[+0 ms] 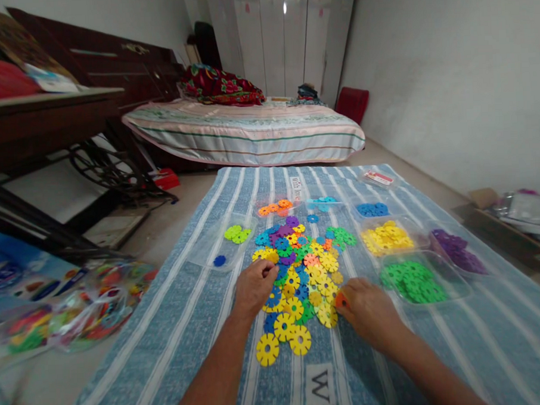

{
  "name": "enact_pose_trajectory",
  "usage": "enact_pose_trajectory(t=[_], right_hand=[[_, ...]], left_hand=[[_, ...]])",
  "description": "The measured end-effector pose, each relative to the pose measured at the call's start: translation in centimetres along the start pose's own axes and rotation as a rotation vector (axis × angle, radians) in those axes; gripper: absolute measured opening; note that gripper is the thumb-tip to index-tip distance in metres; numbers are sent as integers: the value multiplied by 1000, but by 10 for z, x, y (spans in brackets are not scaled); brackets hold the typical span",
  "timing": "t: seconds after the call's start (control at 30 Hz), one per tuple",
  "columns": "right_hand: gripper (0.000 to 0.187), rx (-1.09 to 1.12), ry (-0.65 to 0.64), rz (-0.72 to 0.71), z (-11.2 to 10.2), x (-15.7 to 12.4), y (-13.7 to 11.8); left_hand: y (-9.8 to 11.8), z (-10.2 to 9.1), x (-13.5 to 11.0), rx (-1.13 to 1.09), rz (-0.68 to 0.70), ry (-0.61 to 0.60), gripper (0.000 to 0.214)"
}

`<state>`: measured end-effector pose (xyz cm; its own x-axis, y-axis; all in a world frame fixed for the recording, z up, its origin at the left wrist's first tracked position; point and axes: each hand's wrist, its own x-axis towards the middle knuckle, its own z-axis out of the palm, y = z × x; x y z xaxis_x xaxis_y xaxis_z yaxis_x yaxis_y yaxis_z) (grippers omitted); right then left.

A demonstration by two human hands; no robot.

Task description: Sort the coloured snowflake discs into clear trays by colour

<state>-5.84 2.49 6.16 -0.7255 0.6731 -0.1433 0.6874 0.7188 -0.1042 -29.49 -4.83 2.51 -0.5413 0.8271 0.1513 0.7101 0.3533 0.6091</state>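
Note:
A pile of notched plastic discs [293, 308] in yellow, blue, green, purple and orange lies in front of me. My right hand [371, 313] is at the pile's right edge, closed on an orange disc [342, 301] between thumb and fingers. At the left edge of the pile is my left hand [254, 287], its fingers curled together. A yellow disc [272, 257] shows right at its fingertips; whether they grip it is hidden. Loose yellow discs [267, 349] lie nearest me.
Clear tubs ring the pile on the striped cloth [168, 338]. They hold green discs [414, 280], yellow discs [388, 238], purple discs [457, 251], blue discs [372, 210], light blue discs [322, 204], orange discs [277, 208] and lime discs [237, 234] with one dark blue disc [219, 261].

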Motion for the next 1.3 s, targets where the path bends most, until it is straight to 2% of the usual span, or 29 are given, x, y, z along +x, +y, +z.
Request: enact_pose_trajectory(t=[0.2,0.3,0.4,0.47,0.57,0.7,0.8,0.9,1.03,1.17,1.3], right_hand=[[10,21,67,30,4,-2,4],[9,72,46,14,0,1,7],[14,169,13,-28,-8,15,11],[18,233,38,-91,-17,34,11],[21,331,198,-138,-39,78,6],[21,481,520,-61,-74,143,-10],[26,592,686,14,-83,167,-19],[23,570,624,-57,-65,160,-20],[21,509,503,-114,-24,126,-9],[19,457,500,-92,10,93,0],[18,434,487,-155,31,65,-3]], left_hand=[[0,-1,-1,-19,17,8,17],[0,-1,-2,-27,16,8,17],[1,-1,-2,-25,11,10,16],[1,-1,-2,-22,11,8,16],[1,-1,-2,-23,15,5,15],[1,-2,-3,-29,18,-1,16],[0,-1,-3,-28,21,-4,16],[0,0,-3,-29,18,-3,15],[0,0,-4,-30,14,-6,16],[1,0,-4,-28,14,-3,16],[2,0,-4,-21,21,7,16]])
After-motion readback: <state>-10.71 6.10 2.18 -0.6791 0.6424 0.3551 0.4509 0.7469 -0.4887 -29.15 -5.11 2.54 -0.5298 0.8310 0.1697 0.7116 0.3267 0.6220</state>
